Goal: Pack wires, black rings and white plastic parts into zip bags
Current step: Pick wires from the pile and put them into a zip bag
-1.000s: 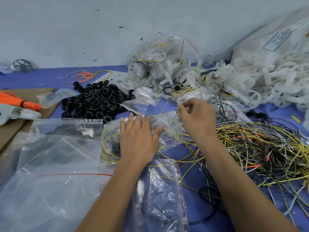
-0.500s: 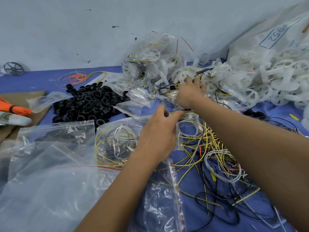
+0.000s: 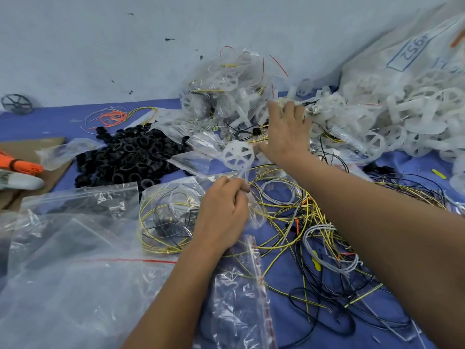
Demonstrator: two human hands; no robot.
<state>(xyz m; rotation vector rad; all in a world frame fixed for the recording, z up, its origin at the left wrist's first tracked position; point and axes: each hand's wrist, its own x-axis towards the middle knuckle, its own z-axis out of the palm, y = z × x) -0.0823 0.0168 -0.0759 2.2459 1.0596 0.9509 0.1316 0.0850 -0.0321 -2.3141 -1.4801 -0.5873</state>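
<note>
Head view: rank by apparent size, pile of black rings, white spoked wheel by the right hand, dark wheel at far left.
1. Pile of black rings, clearly largest.
2. White spoked wheel and dark wheel look alike; the dark one sits farther from the camera, so no ranking.

2 bare forearms reach in from the bottom edge, no sleeves visible. The left hand (image 3: 221, 210) and right hand (image 3: 286, 137) wear no gloves, rings or watch.

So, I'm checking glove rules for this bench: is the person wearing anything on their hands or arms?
No. The left hand and right hand are bare, with no gloves, rings or watch showing. Both forearms are bare too; no sleeve reaches into view.
</note>
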